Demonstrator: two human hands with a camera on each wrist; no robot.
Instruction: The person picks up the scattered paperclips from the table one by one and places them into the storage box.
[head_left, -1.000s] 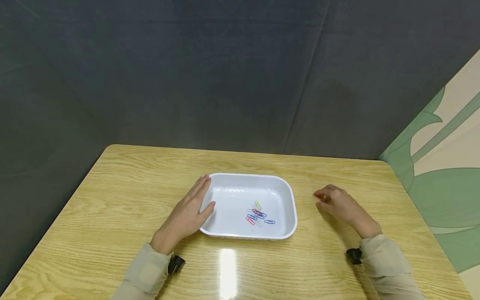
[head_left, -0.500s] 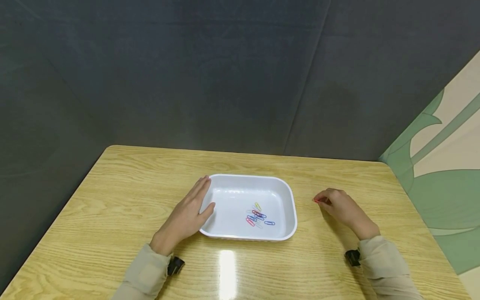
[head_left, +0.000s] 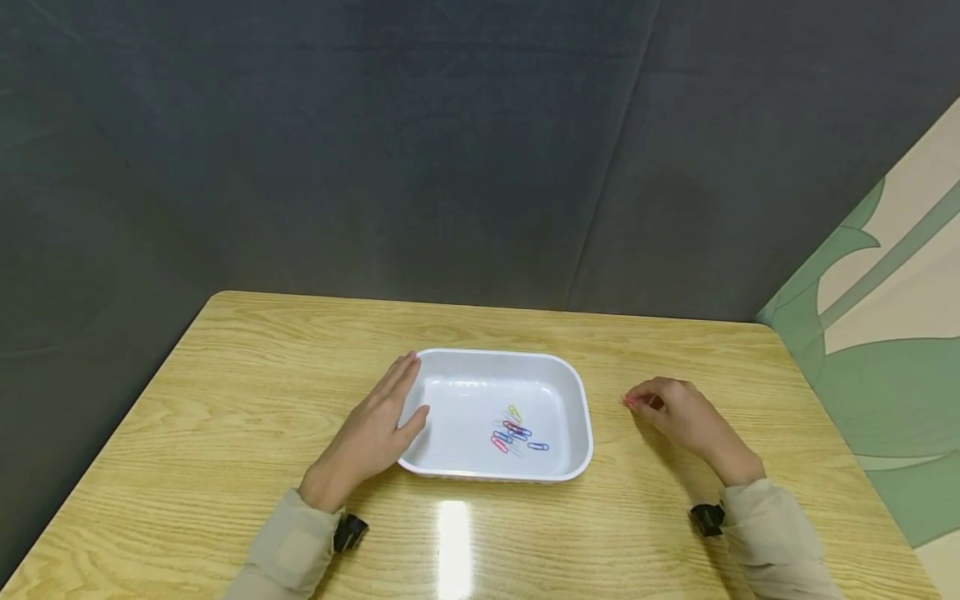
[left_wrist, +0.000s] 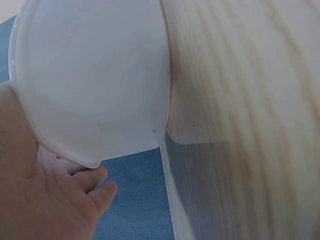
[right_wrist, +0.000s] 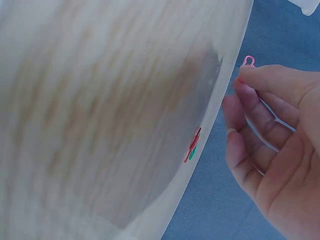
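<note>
A white rectangular tray [head_left: 487,477] sits mid-table, with several coloured paper clips [head_left: 516,433] in a loose cluster on its floor and one blue clip [head_left: 537,447] a little apart. My left hand [head_left: 367,437] rests along the tray's left rim, fingers fairly straight and thumb reaching over the inside. In the left wrist view its fingertips [left_wrist: 95,175] are right at the rim of the tray. Right of the tray, my right hand [head_left: 686,421] pinches a pink-red paper clip [right_wrist: 249,61] between thumb and fingers, its loop sticking out past the thumb.
Beyond the right hand in the right wrist view, a red paper clip [right_wrist: 192,144] and a green one [right_wrist: 193,153] lie together on the wooden table [head_left: 225,400]. A dark cloth [head_left: 420,167] hangs behind the table, and a patterned panel [head_left: 885,367] stands at the right.
My right hand has shifted slightly toward me, and the clip in its fingers shows more plainly than a second ago. The left hand and tray have stayed in place.
</note>
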